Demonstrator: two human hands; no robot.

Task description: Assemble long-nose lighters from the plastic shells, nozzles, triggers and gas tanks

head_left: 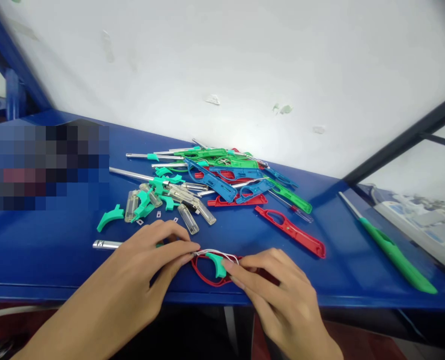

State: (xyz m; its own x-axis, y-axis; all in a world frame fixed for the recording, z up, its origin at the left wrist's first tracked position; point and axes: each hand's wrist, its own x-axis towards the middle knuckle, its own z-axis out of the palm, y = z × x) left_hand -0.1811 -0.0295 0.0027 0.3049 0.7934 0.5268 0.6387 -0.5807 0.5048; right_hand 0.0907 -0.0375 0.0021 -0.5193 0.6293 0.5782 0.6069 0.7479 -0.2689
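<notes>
Left hand (150,265): thumb and index pinched together at thin white wires (210,251). Right hand (282,285): fingertips closed on curved teal plastic trigger (218,265), over looped red plastic handle shell (203,277), near blue table's (57,260) front edge, between hands.

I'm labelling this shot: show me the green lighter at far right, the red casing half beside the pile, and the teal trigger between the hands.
Green lighter (398,256), head view: middle of its handle.
Red casing half (307,241), head view: its wide end.
Teal trigger (219,265), head view: its curved body.
</notes>
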